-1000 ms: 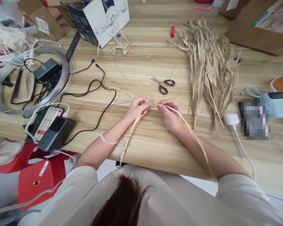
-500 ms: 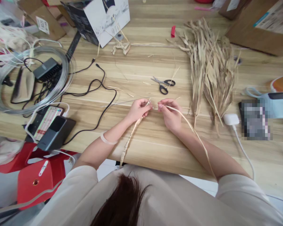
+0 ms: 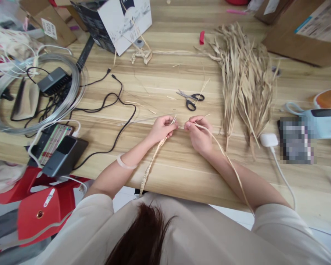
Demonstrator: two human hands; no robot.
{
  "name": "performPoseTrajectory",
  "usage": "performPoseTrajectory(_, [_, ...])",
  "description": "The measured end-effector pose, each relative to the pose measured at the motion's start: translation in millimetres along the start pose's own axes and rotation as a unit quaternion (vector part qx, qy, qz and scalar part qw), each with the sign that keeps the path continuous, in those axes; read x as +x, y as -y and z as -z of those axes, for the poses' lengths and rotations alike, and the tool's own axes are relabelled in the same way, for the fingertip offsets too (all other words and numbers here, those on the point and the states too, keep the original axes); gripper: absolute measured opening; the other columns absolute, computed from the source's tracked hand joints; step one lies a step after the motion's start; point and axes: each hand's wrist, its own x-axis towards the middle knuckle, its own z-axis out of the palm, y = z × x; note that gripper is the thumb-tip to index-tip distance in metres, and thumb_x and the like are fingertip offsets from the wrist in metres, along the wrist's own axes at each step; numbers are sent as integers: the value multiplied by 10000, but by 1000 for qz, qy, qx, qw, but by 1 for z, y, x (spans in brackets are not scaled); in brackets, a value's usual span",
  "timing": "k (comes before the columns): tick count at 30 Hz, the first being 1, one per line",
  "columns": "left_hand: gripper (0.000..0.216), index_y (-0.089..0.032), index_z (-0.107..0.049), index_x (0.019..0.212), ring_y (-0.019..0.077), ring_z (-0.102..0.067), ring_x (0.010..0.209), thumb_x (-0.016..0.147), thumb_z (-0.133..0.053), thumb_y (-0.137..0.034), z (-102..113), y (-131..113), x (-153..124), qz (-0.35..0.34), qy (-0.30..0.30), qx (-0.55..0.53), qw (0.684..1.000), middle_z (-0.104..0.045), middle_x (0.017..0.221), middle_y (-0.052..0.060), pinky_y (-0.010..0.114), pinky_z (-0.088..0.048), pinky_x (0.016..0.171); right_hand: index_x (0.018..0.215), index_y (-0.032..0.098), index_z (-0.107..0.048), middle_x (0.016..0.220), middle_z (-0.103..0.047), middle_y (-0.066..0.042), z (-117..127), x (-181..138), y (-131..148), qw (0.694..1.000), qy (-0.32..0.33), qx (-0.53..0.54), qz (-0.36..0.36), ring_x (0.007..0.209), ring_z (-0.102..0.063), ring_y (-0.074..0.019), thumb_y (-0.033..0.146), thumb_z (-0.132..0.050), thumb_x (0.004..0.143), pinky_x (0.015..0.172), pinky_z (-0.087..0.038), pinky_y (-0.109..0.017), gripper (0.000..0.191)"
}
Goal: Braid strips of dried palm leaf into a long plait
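Observation:
My left hand (image 3: 163, 129) is closed on the upper end of a narrow braided straw cord (image 3: 149, 165), whose lower part hangs down past the table's front edge. Just to the right, my right hand (image 3: 200, 134) pinches the end of a long pale straw strand (image 3: 226, 154). This strand curves over my right forearm towards my sleeve. A small gap separates the fingertips of the two hands; the fine ends between them are too small to make out. Beyond my hands lie black-handled scissors (image 3: 191, 99), blades partly spread.
Dried straw bundles (image 3: 237, 84) lie at the right, near a cardboard box (image 3: 306, 33). At the left are a coil of wire (image 3: 77, 88), black cables (image 3: 121, 88) and a phone (image 3: 56, 141) on a stand. A white box (image 3: 127, 25) stands at the back.
Both hands keep almost the same place and grip. My right fingers have tilted slightly, and the view has shifted a little.

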Motion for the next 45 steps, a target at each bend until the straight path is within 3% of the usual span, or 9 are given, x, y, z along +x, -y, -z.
performPoseTrajectory(6, [97, -124, -559, 702, 22, -422, 330, 732, -638, -172, 1, 3, 0, -6, 14, 18, 1000, -522, 482, -58, 146, -321, 344, 799, 245, -595, 682, -566, 66, 3, 15, 11, 967, -17, 204, -149, 670, -603, -61, 428, -789, 627, 639, -528, -171, 318])
performPoseTrajectory(12, [81, -124, -559, 714, 23, -423, 340, 737, -625, -165, 0, 2, 0, -3, 19, 15, 1000, -538, 511, -49, 147, -325, 342, 650, 212, -528, 612, -499, 87, 9, 20, 12, 947, 92, 224, -210, 471, -495, -20, 388, -805, 619, 426, -444, -134, 330])
performPoseTrajectory(17, [71, -120, -560, 706, 19, -429, 350, 721, -623, -147, -1, -2, 0, 14, -3, -21, 1000, -571, 549, -36, 145, -316, 335, 816, 243, -595, 765, -625, 47, 8, 21, 5, 971, 28, 168, -165, 951, -660, -109, 338, -751, 694, 817, -552, -208, 220])
performPoseTrajectory(20, [95, -117, -556, 672, 13, -398, 337, 723, -624, -161, 1, -3, 2, 26, -20, -67, 997, -570, 530, -30, 146, -285, 325, 807, 248, -587, 795, -644, 43, 8, 21, -2, 986, -18, 119, -111, 973, -667, -149, 288, -760, 667, 926, -527, -312, 226])
performPoseTrajectory(23, [102, -114, -560, 646, 12, -372, 332, 714, -624, -156, 4, -4, 4, 33, -33, -110, 993, -527, 469, -38, 142, -257, 327, 760, 236, -583, 762, -648, 39, 6, 17, -6, 996, -28, 39, -72, 849, -685, -150, 291, -778, 636, 870, -540, -326, 237])
performPoseTrajectory(29, [128, -117, -563, 649, 9, -362, 337, 701, -662, -180, 5, -5, 4, 37, -50, -131, 989, -481, 437, -58, 138, -243, 339, 761, 187, -649, 737, -690, -11, 4, 6, 2, 977, 79, -189, -60, 699, -648, -152, 344, -774, 638, 703, -531, -302, 236])
performPoseTrajectory(33, [134, -120, -557, 672, 0, -381, 351, 696, -672, -184, 3, -7, 3, 39, -75, -131, 988, -545, 509, -46, 138, -247, 344, 789, 188, -634, 710, -697, -9, 3, 6, 4, 986, 83, -121, -73, 665, -660, -145, 364, -767, 654, 637, -529, -276, 258])
performPoseTrajectory(37, [167, -121, -565, 663, 12, -377, 341, 724, -673, -234, 1, -6, 1, 24, -55, -79, 995, -467, 413, -69, 142, -274, 356, 770, 189, -595, 622, -666, 10, 2, 8, 3, 994, 50, -48, -86, 588, -652, -123, 378, -736, 695, 547, -508, -235, 247])
performPoseTrajectory(45, [201, -112, -582, 681, 17, -427, 375, 734, -677, -280, -1, -4, -1, 10, -42, -57, 997, -578, 525, -22, 145, -318, 362, 722, 185, -558, 560, -609, 49, 2, 7, 0, 995, -25, -91, -38, 428, -537, -63, 276, -745, 665, 423, -414, -189, 216])
